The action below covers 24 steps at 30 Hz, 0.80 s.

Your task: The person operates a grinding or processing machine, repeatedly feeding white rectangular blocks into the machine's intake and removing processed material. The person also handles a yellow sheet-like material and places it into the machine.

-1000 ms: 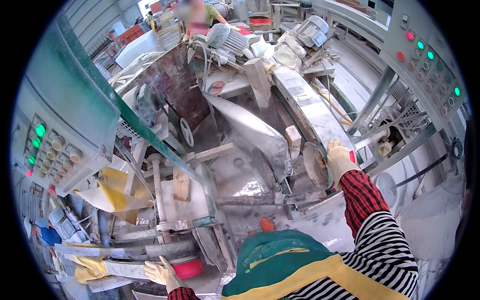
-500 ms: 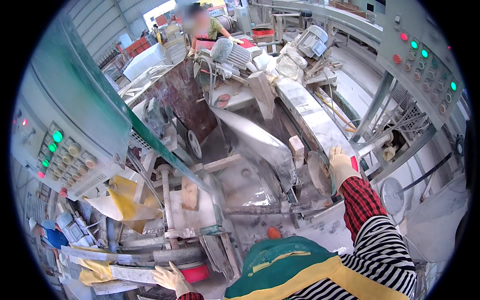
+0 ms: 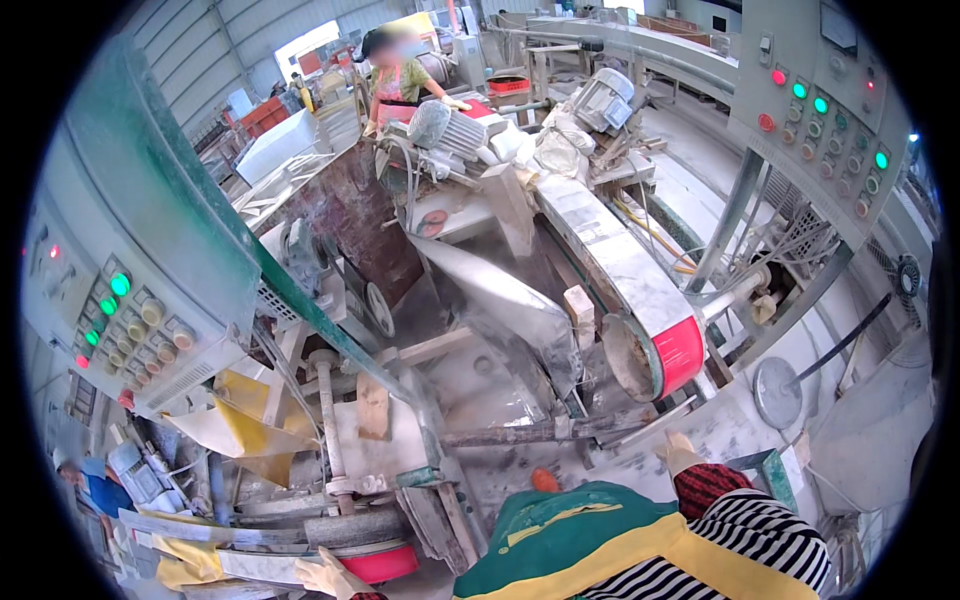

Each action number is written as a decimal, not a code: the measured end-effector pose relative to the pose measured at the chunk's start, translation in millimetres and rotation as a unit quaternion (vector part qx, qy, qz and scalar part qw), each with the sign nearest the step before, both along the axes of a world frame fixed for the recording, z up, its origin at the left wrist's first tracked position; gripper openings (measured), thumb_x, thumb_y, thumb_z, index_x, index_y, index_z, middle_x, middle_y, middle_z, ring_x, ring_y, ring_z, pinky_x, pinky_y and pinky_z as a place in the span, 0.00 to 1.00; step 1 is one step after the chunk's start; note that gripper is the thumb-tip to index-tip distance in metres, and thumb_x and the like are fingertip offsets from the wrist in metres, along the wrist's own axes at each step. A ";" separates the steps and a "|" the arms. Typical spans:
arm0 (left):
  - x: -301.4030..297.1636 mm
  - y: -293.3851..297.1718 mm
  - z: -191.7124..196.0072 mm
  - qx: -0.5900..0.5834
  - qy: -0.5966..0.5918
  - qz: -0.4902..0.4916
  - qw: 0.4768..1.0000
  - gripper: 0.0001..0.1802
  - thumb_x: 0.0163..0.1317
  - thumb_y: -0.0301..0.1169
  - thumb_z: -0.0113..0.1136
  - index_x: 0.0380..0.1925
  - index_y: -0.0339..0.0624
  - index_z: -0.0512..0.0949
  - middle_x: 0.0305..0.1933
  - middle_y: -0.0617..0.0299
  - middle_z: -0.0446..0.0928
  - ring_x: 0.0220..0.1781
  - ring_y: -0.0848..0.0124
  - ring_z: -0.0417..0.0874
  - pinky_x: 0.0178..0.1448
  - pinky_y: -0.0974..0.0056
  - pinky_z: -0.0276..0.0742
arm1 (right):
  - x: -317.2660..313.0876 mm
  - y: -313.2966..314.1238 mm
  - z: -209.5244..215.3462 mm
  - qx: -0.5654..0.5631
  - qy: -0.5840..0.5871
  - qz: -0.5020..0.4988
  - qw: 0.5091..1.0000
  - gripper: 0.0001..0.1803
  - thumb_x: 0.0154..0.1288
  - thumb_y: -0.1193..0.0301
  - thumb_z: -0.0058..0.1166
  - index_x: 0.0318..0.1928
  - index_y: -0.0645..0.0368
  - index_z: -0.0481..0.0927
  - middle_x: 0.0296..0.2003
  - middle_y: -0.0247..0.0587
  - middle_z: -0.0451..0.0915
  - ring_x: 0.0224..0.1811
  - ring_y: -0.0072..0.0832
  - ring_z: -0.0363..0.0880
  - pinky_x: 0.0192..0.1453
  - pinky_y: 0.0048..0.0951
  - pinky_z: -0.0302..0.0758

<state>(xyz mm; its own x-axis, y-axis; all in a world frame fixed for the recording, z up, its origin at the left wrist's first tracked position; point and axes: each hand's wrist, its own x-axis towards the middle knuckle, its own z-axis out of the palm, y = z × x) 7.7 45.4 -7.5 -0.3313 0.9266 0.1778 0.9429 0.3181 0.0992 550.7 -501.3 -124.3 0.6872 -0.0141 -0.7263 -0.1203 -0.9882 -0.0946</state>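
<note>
Red-capped belt guard (image 3: 655, 330) blocks above right hand (image 3: 678, 452); dusty steel chute (image 3: 505, 300) crowds left; open stone bed (image 3: 720, 425) beside it.

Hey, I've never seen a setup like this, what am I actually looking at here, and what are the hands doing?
This is one wide fisheye picture from a camera worn on a person's head, looking down, so straight edges bend near the rim. The person wears a green and yellow apron over a striped sleeve. Ahead is a dusty stone-working machine: a long belt guard with a red end, grey electric motors, and control panels with green and red buttons on both sides.

The gloved right hand rests low by the machine's dusty frame, below the red end, holding nothing I can see. The gloved left hand reaches toward a round red-rimmed part at the bottom edge; whether it touches is unclear. Another person works at the far end.
</note>
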 end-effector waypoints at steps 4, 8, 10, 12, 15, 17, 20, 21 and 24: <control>0.2 -8.8 -9.7 0.035 -0.021 -0.022 0.999 0.44 0.59 0.52 0.62 0.70 0.45 0.58 0.71 0.45 0.61 0.72 0.48 0.59 0.72 0.49 0.57 | -13.4 -18.4 -77.1 -0.012 0.002 0.346 0.938 0.21 0.67 0.59 0.45 0.57 0.49 0.79 0.58 0.48 0.77 0.58 0.41 0.78 0.59 0.40 0.75; 0.4 -17.2 -26.8 0.044 -0.050 -0.059 0.996 0.43 0.58 0.49 0.64 0.70 0.46 0.60 0.73 0.43 0.58 0.73 0.45 0.57 0.75 0.48 0.53 | -8.2 -3.0 -107.7 0.052 -0.074 0.470 0.878 0.19 0.69 0.62 0.43 0.55 0.48 0.81 0.51 0.44 0.82 0.52 0.40 0.82 0.52 0.42 0.79; 6.9 -32.1 -23.7 0.047 -0.072 -0.070 0.994 0.43 0.57 0.48 0.64 0.70 0.46 0.60 0.74 0.43 0.57 0.73 0.44 0.55 0.76 0.48 0.52 | -5.8 36.8 -112.5 0.101 -0.088 0.394 0.909 0.20 0.66 0.60 0.47 0.55 0.48 0.80 0.48 0.45 0.83 0.49 0.40 0.83 0.50 0.43 0.80; -24.0 -24.9 -45.7 0.059 -0.065 -0.071 0.994 0.43 0.57 0.47 0.65 0.70 0.46 0.61 0.75 0.41 0.54 0.74 0.42 0.53 0.77 0.48 0.50 | -9.1 79.5 -108.5 0.182 -0.072 0.327 0.924 0.23 0.62 0.57 0.51 0.56 0.49 0.80 0.46 0.46 0.84 0.47 0.40 0.84 0.49 0.42 0.80; 7.2 -50.4 -25.9 0.054 -0.092 -0.096 0.990 0.43 0.56 0.46 0.66 0.70 0.47 0.61 0.75 0.41 0.53 0.75 0.42 0.52 0.78 0.49 0.48 | -15.6 125.4 -88.7 0.278 -0.009 0.244 0.929 0.29 0.57 0.53 0.57 0.58 0.50 0.78 0.46 0.49 0.84 0.47 0.39 0.84 0.51 0.38 0.79; 15.3 -62.1 -18.7 0.033 -0.097 -0.112 0.988 0.45 0.51 0.40 0.69 0.68 0.41 0.61 0.74 0.40 0.55 0.76 0.43 0.52 0.79 0.48 0.43 | -25.2 151.6 -73.6 0.262 0.042 0.237 0.935 0.33 0.55 0.53 0.60 0.60 0.51 0.77 0.48 0.52 0.83 0.51 0.36 0.82 0.56 0.32 0.76; 27.0 -83.4 -20.4 0.044 -0.141 -0.186 0.971 0.49 0.46 0.37 0.71 0.69 0.40 0.59 0.74 0.40 0.56 0.78 0.48 0.49 0.81 0.47 0.36 | -39.4 176.5 -76.3 0.367 0.070 0.197 0.907 0.34 0.57 0.56 0.63 0.62 0.55 0.74 0.50 0.52 0.82 0.51 0.36 0.82 0.57 0.32 0.76; 34.2 -90.6 -9.1 0.005 -0.154 -0.192 0.969 0.50 0.45 0.38 0.71 0.69 0.39 0.59 0.74 0.40 0.56 0.78 0.47 0.49 0.81 0.48 0.36 | -39.4 182.5 -78.2 0.411 0.074 0.191 0.888 0.34 0.57 0.56 0.63 0.63 0.56 0.74 0.51 0.52 0.82 0.51 0.36 0.82 0.56 0.32 0.77; 28.8 -103.6 -15.1 0.021 -0.252 -0.166 0.953 0.49 0.43 0.30 0.72 0.69 0.41 0.60 0.73 0.45 0.59 0.76 0.53 0.55 0.79 0.55 0.46 | -61.8 214.7 -33.5 0.465 0.178 0.065 0.865 0.28 0.63 0.65 0.62 0.62 0.56 0.74 0.46 0.47 0.84 0.41 0.30 0.83 0.46 0.31 0.80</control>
